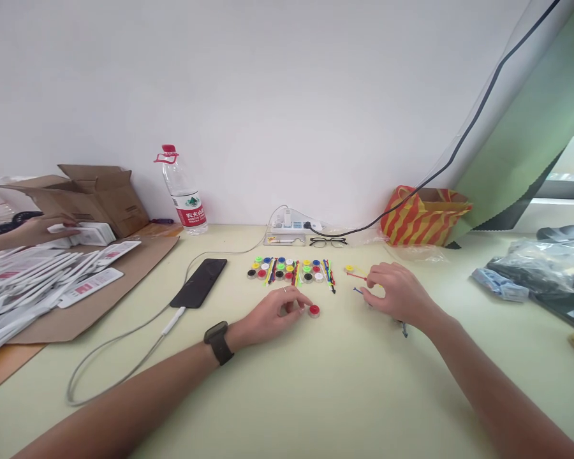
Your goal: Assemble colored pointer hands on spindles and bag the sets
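My left hand (276, 311) rests on the pale table, fingers curled, its fingertips against a small red round cap (314, 310). A dark watch sits on that wrist. My right hand (395, 291) lies palm down to the right, fingers bent over a few thin coloured sticks (356, 276), one red and one blue; a yellow cap (349, 269) lies just left of it. Behind both hands, rows of coloured caps and sticks (291, 270) are laid out in a neat grid.
A black phone (199, 282) with a white cable lies left of the grid. A water bottle (183, 192), power strip (291, 226), glasses (328, 242) and striped bag (423, 217) stand along the wall. Another person's hand (26, 231) touches white packets (33, 280) by a cardboard box (93, 194) at left. Plastic bags (540, 268) lie right.
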### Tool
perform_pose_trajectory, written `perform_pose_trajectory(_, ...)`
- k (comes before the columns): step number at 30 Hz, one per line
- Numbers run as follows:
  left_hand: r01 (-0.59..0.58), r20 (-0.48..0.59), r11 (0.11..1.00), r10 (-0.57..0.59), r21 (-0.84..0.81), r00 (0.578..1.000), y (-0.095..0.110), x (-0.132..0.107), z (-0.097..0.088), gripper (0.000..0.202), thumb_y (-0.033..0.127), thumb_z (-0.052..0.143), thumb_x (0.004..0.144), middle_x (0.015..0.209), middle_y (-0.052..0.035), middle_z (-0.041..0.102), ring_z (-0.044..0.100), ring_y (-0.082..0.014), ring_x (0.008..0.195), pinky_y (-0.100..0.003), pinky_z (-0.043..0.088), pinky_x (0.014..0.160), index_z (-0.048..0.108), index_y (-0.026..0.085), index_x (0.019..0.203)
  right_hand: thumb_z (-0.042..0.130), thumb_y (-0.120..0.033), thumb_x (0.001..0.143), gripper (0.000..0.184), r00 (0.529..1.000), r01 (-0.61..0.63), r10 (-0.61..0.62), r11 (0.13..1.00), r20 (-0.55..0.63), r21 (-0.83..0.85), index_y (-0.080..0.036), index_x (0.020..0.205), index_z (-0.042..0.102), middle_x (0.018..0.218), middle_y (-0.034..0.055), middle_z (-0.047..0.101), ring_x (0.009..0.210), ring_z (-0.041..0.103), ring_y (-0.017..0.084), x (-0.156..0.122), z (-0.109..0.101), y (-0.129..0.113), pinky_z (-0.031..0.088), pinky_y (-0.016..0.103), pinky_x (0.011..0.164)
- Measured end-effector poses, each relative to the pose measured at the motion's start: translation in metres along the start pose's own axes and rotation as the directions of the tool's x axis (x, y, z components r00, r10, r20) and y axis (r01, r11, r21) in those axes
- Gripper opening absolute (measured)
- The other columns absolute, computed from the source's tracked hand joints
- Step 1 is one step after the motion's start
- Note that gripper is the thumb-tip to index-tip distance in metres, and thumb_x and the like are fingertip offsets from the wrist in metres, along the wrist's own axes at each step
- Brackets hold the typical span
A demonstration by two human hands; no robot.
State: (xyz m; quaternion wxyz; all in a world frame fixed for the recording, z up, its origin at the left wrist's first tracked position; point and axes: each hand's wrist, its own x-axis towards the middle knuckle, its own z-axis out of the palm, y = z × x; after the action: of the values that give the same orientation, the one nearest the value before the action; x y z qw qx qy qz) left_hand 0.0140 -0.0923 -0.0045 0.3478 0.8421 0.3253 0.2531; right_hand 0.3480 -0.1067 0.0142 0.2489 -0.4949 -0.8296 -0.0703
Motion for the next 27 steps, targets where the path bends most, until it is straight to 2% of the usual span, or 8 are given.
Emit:
perform_pose_trajectory(3, 0.003, 0.008, 1.0, -0.003, 0.022, 1.0, 0.0, -0.001, 0.0, 0.031, 0.035, 0.055, 0.101, 0.089, -0.0049, 0.063, 0.054, -0.017, 0.076, -0.028, 0.043, 0.066, 0.073, 0.025, 0.124, 0.055, -0.023, 0.094, 0.012, 0.997, 0.006, 0.01, 0.981, -0.081, 0.195, -0.023, 0.084, 0.062, 0.083, 0.0067, 0.067, 0.078, 0.061, 0.022, 0.002, 0.002, -0.018, 0.046, 0.037, 0.074)
perform_pose_trajectory(5, -0.027, 0.039, 0.999, 0.026, 0.023, 0.999, 0.001, -0.001, 0.001, 0.029, 0.035, 0.056, 0.101, 0.098, -0.0067, 0.064, 0.055, -0.0168, 0.078, -0.028, 0.044, 0.067, 0.074, 0.026, 0.121, 0.05, -0.021, 0.098, 0.015, 0.998, 0.04, -0.019, 0.938, -0.064, 0.345, -0.023, 0.096, 0.065, 0.091, 0.0081, 0.069, 0.084, 0.064, 0.023, 0.003, 0.008, -0.033, 0.05, 0.037, 0.077)
perform_pose_trajectory(7, -0.042, 0.024, 0.999, 0.042, 0.02, 0.999, 0.001, -0.001, 0.001, 0.028, 0.034, 0.055, 0.101, 0.104, -0.0073, 0.065, 0.054, -0.016, 0.076, -0.028, 0.044, 0.066, 0.074, 0.025, 0.12, 0.047, -0.02, 0.101, 0.02, 0.998, 0.058, -0.057, 0.891, -0.015, 0.45, -0.024, 0.105, 0.067, 0.098, 0.0085, 0.071, 0.088, 0.067, 0.023, 0.002, 0.014, -0.047, 0.053, 0.037, 0.08)
perform_pose_trajectory(11, -0.014, -0.219, 0.998, 0.026, 0.057, 0.975, 0.0, -0.002, 0.002, 0.035, 0.031, 0.053, 0.101, 0.116, -0.0077, 0.063, 0.056, -0.0175, 0.085, -0.03, 0.046, 0.071, 0.058, 0.026, 0.136, 0.044, -0.018, 0.102, 0.023, 0.99, 0.017, -0.089, 0.845, 0.11, 0.534, -0.025, 0.105, 0.066, 0.102, 0.0063, 0.074, 0.09, 0.069, 0.021, -0.001, 0.023, -0.066, 0.053, 0.035, 0.081)
perform_pose_trajectory(13, -0.028, -0.283, 0.996, 0.052, 0.088, 0.958, 0.0, -0.002, 0.003, 0.041, 0.032, 0.056, 0.101, 0.122, -0.0086, 0.062, 0.057, -0.0192, 0.094, -0.031, 0.047, 0.076, 0.051, 0.027, 0.142, 0.044, -0.017, 0.102, 0.021, 0.983, -0.017, -0.084, 0.841, 0.161, 0.541, -0.025, 0.102, 0.064, 0.099, 0.0045, 0.074, 0.086, 0.067, 0.02, -0.002, 0.025, -0.072, 0.052, 0.032, 0.077)
perform_pose_trajectory(17, -0.094, -0.152, 0.994, 0.102, 0.059, 0.983, 0.004, -0.004, 0.002, 0.032, 0.032, 0.055, 0.102, 0.113, -0.0062, 0.068, 0.059, -0.0167, 0.086, -0.03, 0.047, 0.076, 0.06, 0.025, 0.133, 0.043, -0.02, 0.102, 0.014, 0.975, -0.091, -0.043, 0.82, 0.22, 0.565, -0.025, 0.099, 0.055, 0.087, 0.0007, 0.069, 0.071, 0.061, 0.017, -0.003, 0.027, -0.08, 0.045, 0.027, 0.062)
perform_pose_trajectory(20, -0.107, -0.086, 0.993, 0.111, 0.048, 0.99, 0.008, -0.005, 0.002, 0.029, 0.032, 0.06, 0.1, 0.102, -0.0044, 0.072, 0.059, -0.0157, 0.08, -0.03, 0.047, 0.075, 0.065, 0.024, 0.127, 0.044, -0.021, 0.102, 0.01, 0.972, -0.118, -0.032, 0.789, 0.231, 0.603, -0.025, 0.104, 0.053, 0.088, 0.0003, 0.069, 0.072, 0.061, 0.017, -0.004, 0.033, -0.083, 0.044, 0.027, 0.062)
perform_pose_trajectory(27, -0.1, -0.089, 0.993, 0.106, 0.066, 0.99, 0.009, -0.003, 0.004, 0.021, 0.03, 0.055, 0.102, 0.09, -0.0035, 0.072, 0.057, -0.0142, 0.074, -0.027, 0.043, 0.066, 0.074, 0.022, 0.106, 0.049, -0.015, 0.098, 0.017, 0.996, 0.013, -0.057, 0.841, 0.065, 0.54, -0.023, 0.094, 0.063, 0.087, 0.0026, 0.072, 0.076, 0.063, 0.018, -0.004, 0.05, -0.077, 0.046, 0.03, 0.07)
